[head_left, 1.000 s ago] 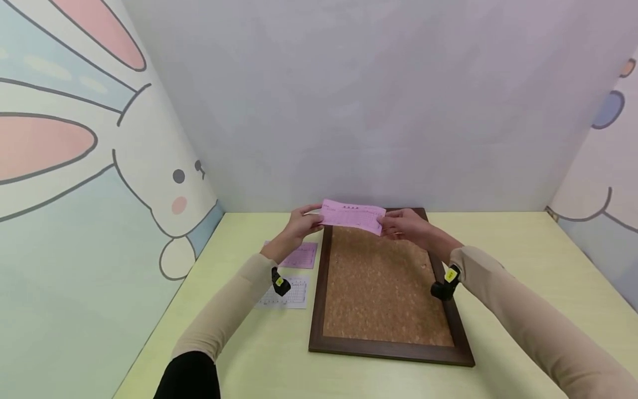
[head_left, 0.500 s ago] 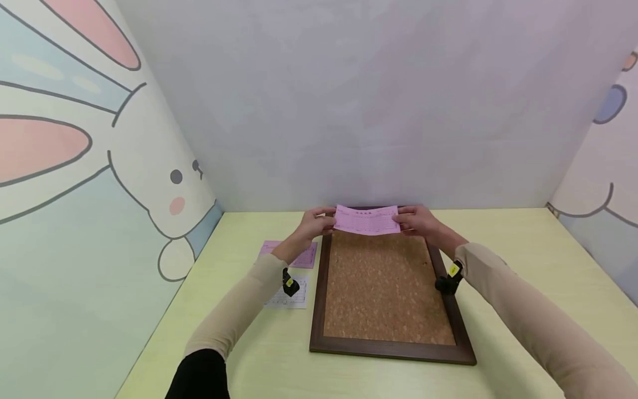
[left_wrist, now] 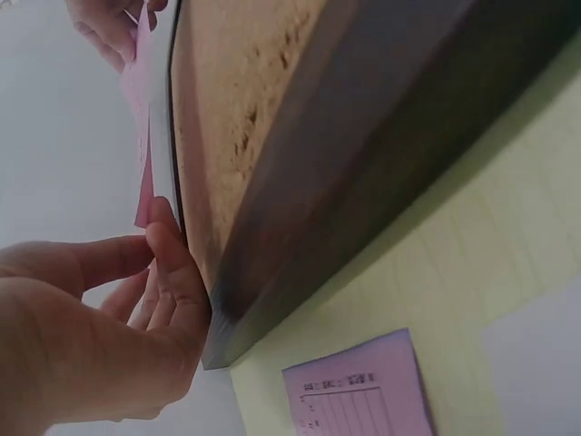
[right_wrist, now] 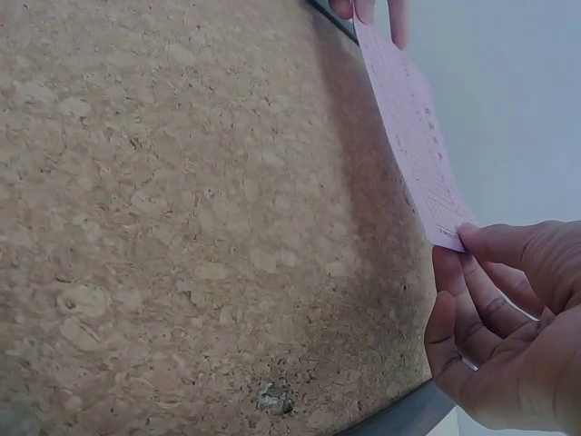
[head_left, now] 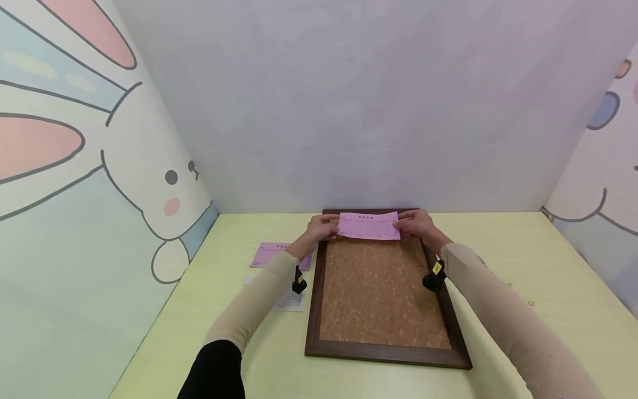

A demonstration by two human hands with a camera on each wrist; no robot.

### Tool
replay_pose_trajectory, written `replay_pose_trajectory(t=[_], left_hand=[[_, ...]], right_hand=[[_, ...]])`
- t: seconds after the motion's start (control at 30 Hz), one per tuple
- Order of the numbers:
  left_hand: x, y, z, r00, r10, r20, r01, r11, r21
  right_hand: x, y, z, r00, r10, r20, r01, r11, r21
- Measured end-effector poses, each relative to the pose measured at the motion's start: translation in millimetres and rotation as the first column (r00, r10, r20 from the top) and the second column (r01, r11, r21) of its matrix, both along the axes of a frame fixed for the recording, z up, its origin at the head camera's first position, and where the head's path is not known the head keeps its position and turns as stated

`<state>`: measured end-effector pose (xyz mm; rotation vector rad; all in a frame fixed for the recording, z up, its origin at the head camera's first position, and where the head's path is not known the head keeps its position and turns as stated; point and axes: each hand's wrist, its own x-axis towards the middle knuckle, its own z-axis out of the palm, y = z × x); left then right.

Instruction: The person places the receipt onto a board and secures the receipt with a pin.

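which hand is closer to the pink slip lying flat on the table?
Left. The left hand is just right of that spare pink slip; the right hand is across the cork board.

Soft, even, bright light fills the head view, and no lamp or glare shows. Faint shadows lie under the sleeves on the counter (head_left: 498,244) and along the lower edge of the cork board (head_left: 384,293). The wide lens bends the walls outward at the left and right frame edges. In the left wrist view the board's dark frame is blurred. In the right wrist view the cork is sharp, shaded at upper right beneath the pink slip (right_wrist: 413,136).
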<state>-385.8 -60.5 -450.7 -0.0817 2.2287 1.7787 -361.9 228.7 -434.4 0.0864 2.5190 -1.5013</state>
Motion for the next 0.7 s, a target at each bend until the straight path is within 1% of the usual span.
replay_pose_trajectory(t=[0.1, 0.17, 0.3, 0.4, 0.5, 0.6, 0.7], left_hand=[[-2.4, 0.6, -2.2, 1.000, -0.012, -0.010, 0.012, 1.000, -0.016], [-3.3, 1.5, -3.5, 1.000, -0.023, -0.015, 0.023, 0.999, -0.027], [-4.5, 3.0, -7.7, 1.000, -0.028, 0.005, 0.028, 0.999, -0.030], [-5.3, 4.0, -10.2, 0.999, -0.035, 0.014, 0.035, 0.999, -0.036], [-5.0, 4.9, -9.6, 0.998, -0.065, -0.005, 0.065, 0.996, -0.060], [-3.5, 4.3, -7.7, 0.995, -0.095, -0.023, 0.092, 0.989, -0.117], [-1.7, 3.0, -4.9, 0.993, -0.112, -0.037, 0.104, 0.979, -0.175]], right_hand=[[-3.1, -1.8, -1.4, 1.000, -0.030, -0.009, 0.031, 0.998, 0.058], [-4.3, -2.1, -2.2, 0.999, -0.045, -0.015, 0.046, 0.996, 0.081], [-5.6, -1.1, -5.6, 0.999, -0.037, -0.001, 0.037, 0.996, 0.079], [-6.2, -0.2, -7.8, 1.000, -0.011, 0.019, 0.010, 0.998, 0.055], [-7.4, 0.6, -9.1, 1.000, 0.017, 0.023, -0.018, 0.999, 0.040], [-8.3, 0.6, -9.0, 0.997, 0.063, 0.037, -0.064, 0.997, 0.037], [-9.0, -0.4, -8.3, 0.994, 0.100, 0.050, -0.102, 0.994, 0.037]])
